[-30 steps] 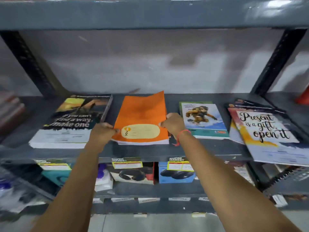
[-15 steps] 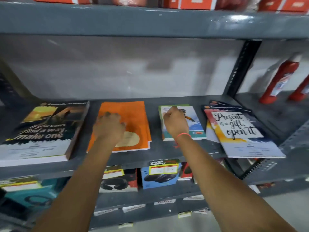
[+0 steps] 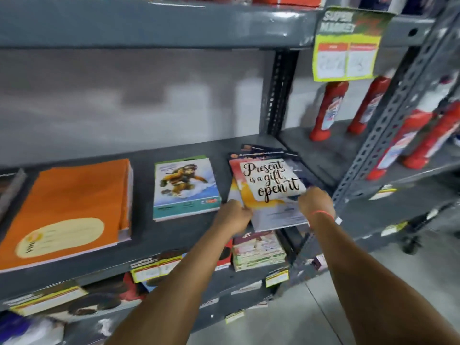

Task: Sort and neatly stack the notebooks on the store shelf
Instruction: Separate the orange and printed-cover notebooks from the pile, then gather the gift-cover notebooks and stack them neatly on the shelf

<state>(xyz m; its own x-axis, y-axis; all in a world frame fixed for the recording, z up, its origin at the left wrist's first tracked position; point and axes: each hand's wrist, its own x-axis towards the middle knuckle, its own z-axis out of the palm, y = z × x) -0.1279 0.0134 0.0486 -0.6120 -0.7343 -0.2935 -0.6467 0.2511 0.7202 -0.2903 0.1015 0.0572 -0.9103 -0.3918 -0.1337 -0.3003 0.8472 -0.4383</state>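
Note:
On the grey shelf [image 3: 174, 235] lie an orange notebook stack [image 3: 69, 207], a stack with a cartoon monkey cover [image 3: 184, 188], and at the right an untidy pile topped by a "Present is a gift, open it" notebook [image 3: 271, 183]. That pile is fanned out and overhangs the shelf's front edge. My left hand [image 3: 232, 216] grips the pile's near left edge. My right hand [image 3: 315, 201], with a red thread at the wrist, grips its near right edge. The fingers of both are curled around the pile.
A perforated steel upright [image 3: 388, 120] stands just right of the pile. Red bottles [image 3: 326, 113] stand on the neighbouring shelf. A price tag [image 3: 346, 43] hangs from the shelf above. Boxed goods and a book stack [image 3: 258, 250] fill the shelf below.
Both hands left the orange stack and the monkey-cover stack and moved right to the "Present is a gift" pile. The view swung right as well.

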